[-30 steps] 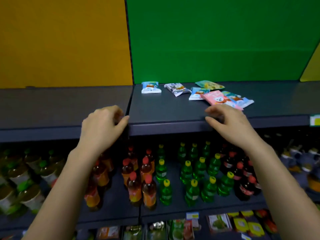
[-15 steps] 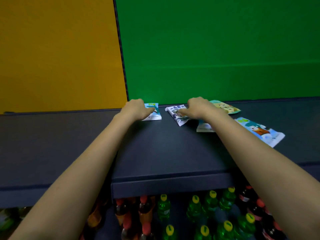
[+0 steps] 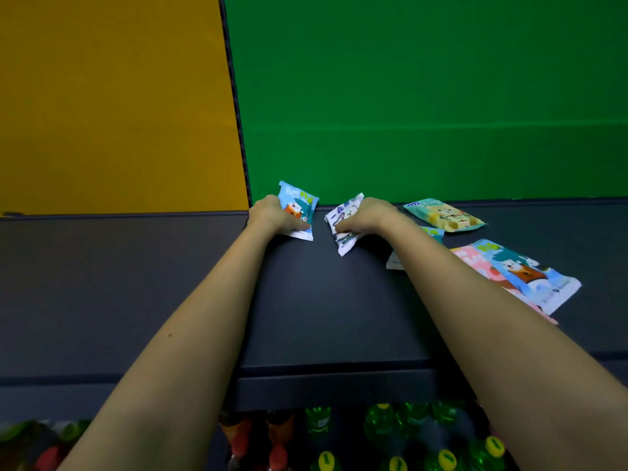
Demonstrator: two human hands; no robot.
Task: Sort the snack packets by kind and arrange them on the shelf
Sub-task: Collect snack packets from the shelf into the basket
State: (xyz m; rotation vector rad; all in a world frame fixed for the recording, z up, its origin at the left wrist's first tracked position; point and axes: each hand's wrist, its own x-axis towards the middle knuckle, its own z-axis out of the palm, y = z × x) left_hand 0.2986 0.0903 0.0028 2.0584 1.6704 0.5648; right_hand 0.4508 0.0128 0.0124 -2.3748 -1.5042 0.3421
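Observation:
On the dark top shelf (image 3: pixel 326 307), my left hand (image 3: pixel 273 215) grips a small blue snack packet (image 3: pixel 299 205) and tilts it up off the surface. My right hand (image 3: pixel 368 215) grips a white-and-grey packet (image 3: pixel 343 229), also tilted up. To the right lie a green-and-yellow packet (image 3: pixel 445 215), a long blue packet (image 3: pixel 530 273) on top of a pink packet (image 3: pixel 470 258), and another blue packet (image 3: pixel 433 231) mostly hidden behind my right forearm.
A yellow panel (image 3: pixel 112 96) and a green panel (image 3: pixel 424 96) form the wall behind the shelf. Below the shelf's front edge stand green bottles with yellow caps (image 3: pixel 397 447) and amber bottles with red caps (image 3: pixel 275 436).
Both hands went from the shelf's front edge to the back packets, closed on one each and lifted their near ends. The camera moved closer and higher.

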